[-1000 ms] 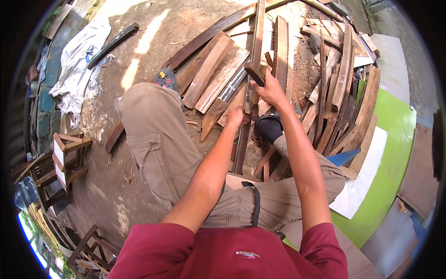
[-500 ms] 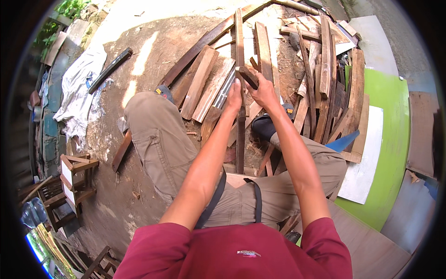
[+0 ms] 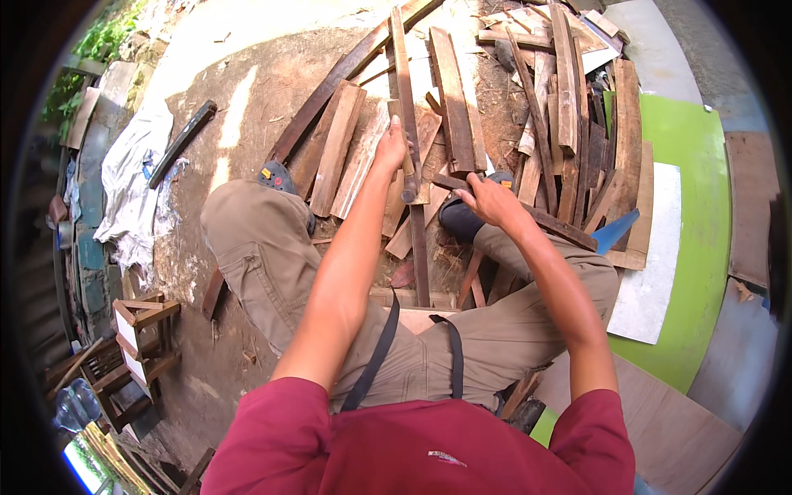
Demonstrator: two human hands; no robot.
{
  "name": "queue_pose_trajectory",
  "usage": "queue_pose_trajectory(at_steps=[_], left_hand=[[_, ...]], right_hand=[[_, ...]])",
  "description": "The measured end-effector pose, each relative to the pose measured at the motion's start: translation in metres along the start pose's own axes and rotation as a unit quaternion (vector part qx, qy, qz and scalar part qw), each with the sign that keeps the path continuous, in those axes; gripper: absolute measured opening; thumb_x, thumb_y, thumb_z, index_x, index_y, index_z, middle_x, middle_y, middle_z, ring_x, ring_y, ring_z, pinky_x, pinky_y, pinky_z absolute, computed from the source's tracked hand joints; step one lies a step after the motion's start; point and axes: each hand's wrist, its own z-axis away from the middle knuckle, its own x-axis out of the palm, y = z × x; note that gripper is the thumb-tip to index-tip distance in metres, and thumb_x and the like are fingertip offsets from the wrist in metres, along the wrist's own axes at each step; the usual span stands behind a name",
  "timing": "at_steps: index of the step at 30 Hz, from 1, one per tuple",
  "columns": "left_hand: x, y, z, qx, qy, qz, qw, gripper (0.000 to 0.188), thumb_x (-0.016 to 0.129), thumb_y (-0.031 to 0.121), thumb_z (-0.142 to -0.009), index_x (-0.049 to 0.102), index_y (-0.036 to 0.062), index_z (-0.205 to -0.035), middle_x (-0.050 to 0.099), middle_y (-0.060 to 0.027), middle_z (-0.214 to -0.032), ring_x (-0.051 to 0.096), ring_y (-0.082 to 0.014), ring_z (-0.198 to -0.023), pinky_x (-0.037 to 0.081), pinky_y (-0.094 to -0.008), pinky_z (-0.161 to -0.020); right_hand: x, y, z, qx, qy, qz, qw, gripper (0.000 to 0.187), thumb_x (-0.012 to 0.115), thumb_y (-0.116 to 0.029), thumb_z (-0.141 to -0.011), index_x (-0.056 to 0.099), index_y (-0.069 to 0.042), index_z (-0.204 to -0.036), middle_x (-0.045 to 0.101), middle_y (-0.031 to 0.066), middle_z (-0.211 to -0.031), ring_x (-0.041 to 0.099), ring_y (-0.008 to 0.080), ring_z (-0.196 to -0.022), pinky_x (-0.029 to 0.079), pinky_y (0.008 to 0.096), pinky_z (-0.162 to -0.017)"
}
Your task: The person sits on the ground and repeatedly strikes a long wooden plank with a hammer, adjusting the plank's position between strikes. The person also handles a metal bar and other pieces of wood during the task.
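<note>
Planks [image 3: 337, 153] are lying over the ground [image 3: 210, 359] before a seated person [image 3: 412, 450]. The left hand [image 3: 391, 147] is clamping its grip round a hammer-like tool [image 3: 409, 181] by a long narrow beam [image 3: 422, 256]; the right hand [image 3: 490, 200] is grasping a dark wooden strip [image 3: 568, 231], slanting over the right leg [image 3: 549, 285].

Strong daylight washed the ground [image 3: 272, 25] nearly white toward the upper left and top middle of the frame; softer, shaded light lay lower down. At lower left, a bluish-fringed patch glared. Edges bowed toward the black rim.
</note>
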Motion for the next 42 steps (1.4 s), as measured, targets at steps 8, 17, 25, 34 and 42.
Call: queue_pose_trajectory(at_steps=[8, 17, 25, 34, 42], left_hand=[[0.001, 0.012, -0.026, -0.146, -0.050, 0.043, 0.987, 0.078, 0.028, 0.071, -0.098, 0.055, 0.0032, -0.127, 0.065, -0.0164, -0.113, 0.065, -0.0305, -0.097, 0.048, -0.0604, -0.084], [0.006, 0.021, -0.044, -0.195, -0.063, 0.001, 0.979, 0.078, 0.030, 0.071, -0.098, 0.056, 0.0019, -0.124, 0.066, -0.0143, -0.108, 0.065, -0.0297, -0.090, 0.049, -0.0602, -0.080], [0.021, 0.019, -0.017, -0.084, 0.009, 0.128, 0.988, 0.072, 0.043, 0.076, -0.092, 0.059, 0.0060, -0.096, 0.051, -0.0046, -0.075, 0.050, -0.0161, -0.058, 0.047, -0.0340, -0.056], [0.022, 0.027, 0.016, -0.055, -0.006, 0.232, 0.971, 0.079, 0.025, 0.084, -0.090, 0.056, 0.0112, -0.091, 0.050, 0.0002, -0.068, 0.049, -0.0126, -0.064, 0.042, -0.0288, -0.061], [0.031, -0.008, 0.034, -0.058, 0.006, 0.284, 0.957, 0.076, 0.019, 0.074, -0.097, 0.059, 0.0095, -0.094, 0.055, -0.0027, -0.073, 0.052, -0.0167, -0.071, 0.044, -0.0332, -0.071]], right_hand=[[0.043, -0.022, -0.017, -0.033, -0.087, 0.026, 0.995, 0.052, 0.047, -0.054, -0.099, 0.061, -0.006, -0.112, 0.070, 0.0229, -0.086, 0.069, 0.0429, -0.084, 0.054, 0.0535, -0.075], [0.052, -0.033, -0.051, -0.019, -0.096, 0.026, 0.995, 0.056, 0.046, -0.057, -0.098, 0.061, -0.005, -0.115, 0.071, 0.0219, -0.088, 0.070, 0.0419, -0.086, 0.053, 0.0525, -0.079], [0.048, -0.031, -0.062, -0.009, -0.104, 0.021, 0.994, 0.057, 0.046, -0.060, -0.097, 0.062, -0.009, -0.116, 0.071, 0.0210, -0.093, 0.069, 0.0385, -0.092, 0.052, 0.0491, -0.082], [0.081, -0.016, -0.053, -0.048, 0.028, 0.041, 0.998, 0.056, 0.051, -0.063, -0.092, 0.063, -0.012, -0.111, 0.070, 0.0159, -0.086, 0.068, 0.0360, -0.087, 0.048, 0.0461, -0.077], [0.047, -0.013, -0.050, 0.013, 0.014, -0.069, 0.997, 0.066, 0.062, -0.054, -0.090, 0.053, -0.005, -0.133, 0.062, 0.0243, -0.122, 0.056, 0.0362, -0.120, 0.043, 0.0468, -0.099]])
